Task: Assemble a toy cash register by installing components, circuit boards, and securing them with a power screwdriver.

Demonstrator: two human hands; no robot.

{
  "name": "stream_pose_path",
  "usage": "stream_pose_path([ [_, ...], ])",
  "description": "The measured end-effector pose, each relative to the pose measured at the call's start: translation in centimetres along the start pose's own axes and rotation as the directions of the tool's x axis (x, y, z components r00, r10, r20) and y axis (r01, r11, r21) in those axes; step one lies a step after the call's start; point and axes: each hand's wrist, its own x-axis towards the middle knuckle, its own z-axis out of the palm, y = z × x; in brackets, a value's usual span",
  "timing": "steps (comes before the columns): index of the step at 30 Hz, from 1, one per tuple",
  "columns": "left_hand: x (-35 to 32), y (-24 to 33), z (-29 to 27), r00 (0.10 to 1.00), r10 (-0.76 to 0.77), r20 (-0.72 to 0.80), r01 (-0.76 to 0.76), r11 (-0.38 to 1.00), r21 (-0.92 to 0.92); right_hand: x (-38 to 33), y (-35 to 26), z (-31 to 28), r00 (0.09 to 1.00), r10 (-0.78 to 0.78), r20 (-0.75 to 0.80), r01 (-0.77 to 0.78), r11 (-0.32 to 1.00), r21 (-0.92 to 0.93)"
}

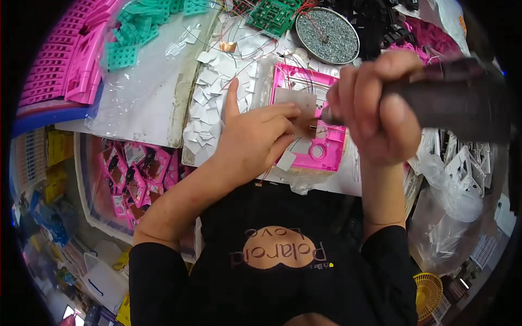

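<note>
The right hand (375,108) is wrapped around a dark power screwdriver (443,98), whose tip points left, toward the pink casing (333,155). The casing lies between the 2 hands on the counter (144,122), with a flat greyish plate (293,99) over part of it. The left hand (251,133) has 1 finger stretched away from the body and the others bent, their tips at the plate; I cannot tell whether they pinch anything. Just beside the left hand, to its left, white paper pieces (204,103) lie scattered. Beyond the right hand is a round dish (350,55) of small grey metal pieces, with a green circuit board (272,17) left of it. Farther left and beyond the left hand are teal pads (122,55).
</note>
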Motion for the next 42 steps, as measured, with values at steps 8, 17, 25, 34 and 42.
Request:
stream_pose_path([
  [8, 0.1, 0.1, 0.2, 1.000, -0.002, -0.024, 0.001, 1.000, -0.013, -2.6, 1.3, 2.2, 0.992, 0.044, -0.116, -0.043, 0.999, 0.014],
  [17, 0.2, -0.2, 0.5, 0.998, 0.038, -0.057, -0.037, 0.999, 0.010, -3.0, 2.1, 2.1, 0.989, 0.089, -0.115, -0.096, 0.993, -0.062],
  [25, 0.2, -0.7, 0.2, 0.997, 0.073, 0.018, -0.074, 0.996, 0.057, -3.0, 0.9, 0.9, 0.984, 0.042, -0.173, -0.052, 0.997, -0.050],
  [34, 0.3, 0.0, -0.2, 0.988, 0.095, 0.121, -0.117, 0.974, 0.192, -1.3, 2.4, -1.5, 0.993, -0.041, -0.113, 0.028, 0.994, -0.108],
  [42, 0.1, -0.2, 0.2, 0.993, 0.068, 0.101, -0.084, 0.984, 0.160, -1.7, 3.9, -2.1, 0.995, -0.078, -0.057, 0.050, 0.922, -0.384],
])
